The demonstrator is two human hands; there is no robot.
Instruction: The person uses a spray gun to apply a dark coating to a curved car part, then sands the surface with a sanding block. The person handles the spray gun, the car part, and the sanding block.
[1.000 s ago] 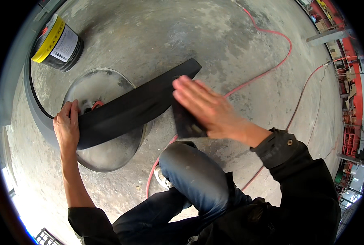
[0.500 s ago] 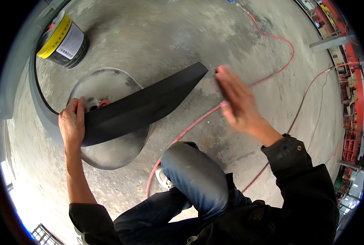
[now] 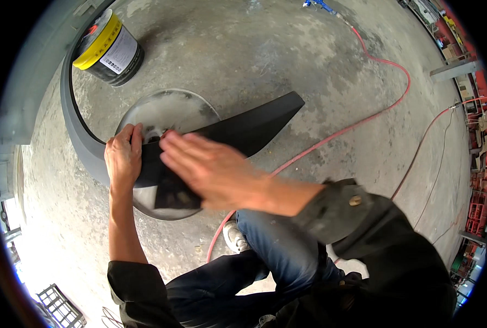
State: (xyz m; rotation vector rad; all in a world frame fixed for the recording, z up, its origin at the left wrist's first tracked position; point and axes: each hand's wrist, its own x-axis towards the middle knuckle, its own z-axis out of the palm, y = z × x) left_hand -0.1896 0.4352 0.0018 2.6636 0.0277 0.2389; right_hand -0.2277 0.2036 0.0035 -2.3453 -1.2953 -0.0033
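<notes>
A long, curved black trim piece (image 3: pixel 268 121) lies across a round metal-topped stand (image 3: pixel 172 104), its tapered end pointing right and its other end curving away to the far left. My left hand (image 3: pixel 124 156) is closed over its near part, fingers on the upper edge. Flat and a little blurred, my right hand (image 3: pixel 213 170) presses a thin black sheet (image 3: pixel 173 195) against the trim just right of my left hand. A corner of that sheet hangs below the trim; its material I cannot make out. My right forearm crosses above my knee.
A black bucket with a yellow rim (image 3: pixel 115 52) stands at the far left. A red hose (image 3: pixel 344 131) curves over the concrete floor to a blue tool (image 3: pixel 321 6) at the top. Red shelving (image 3: pixel 477 191) lines the right side; a dark grid crate (image 3: pixel 60 305) is at lower left.
My right hand has swung left, from beyond the trim's tapered end onto its surface beside my left hand. My left hand keeps its grip. The whole view has shifted slightly.
</notes>
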